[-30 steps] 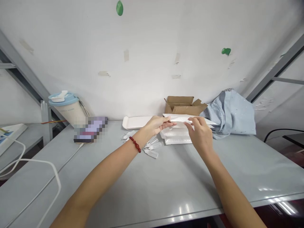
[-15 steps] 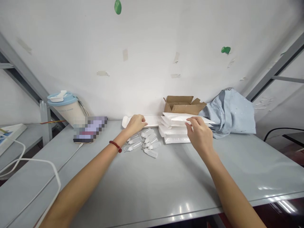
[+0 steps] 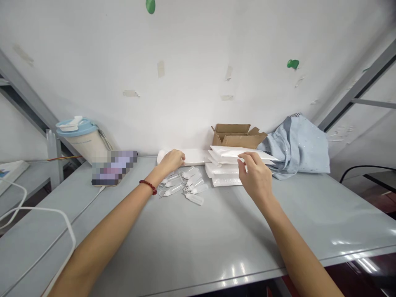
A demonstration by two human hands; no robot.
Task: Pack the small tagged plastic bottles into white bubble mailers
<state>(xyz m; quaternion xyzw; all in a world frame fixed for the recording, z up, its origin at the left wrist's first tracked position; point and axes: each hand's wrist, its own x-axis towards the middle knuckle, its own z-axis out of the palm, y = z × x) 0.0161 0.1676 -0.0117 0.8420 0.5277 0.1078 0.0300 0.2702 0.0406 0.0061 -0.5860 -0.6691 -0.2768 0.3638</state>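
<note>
The two hands are being held well apart. The left hand [image 3: 171, 161] is being lowered to the white strip [image 3: 198, 156], its fingers at the front edge; whether anything is being gripped cannot be told. The right hand [image 3: 256, 177] is being held, fingers bent, at the stacked white packs [image 3: 220, 170]; a grip cannot be made out there either. Handling of the strip and packs seems to be in hand, and for any lift a secure pinch on an edge is being called for, with the tubes [image 3: 194, 199] in front of the strip being left undisturbed. Behind the packs, the box [image 3: 239, 141] is being flanked by the cloth [image 3: 312, 148]; all are being supported by the table [image 3: 198, 247].
</note>
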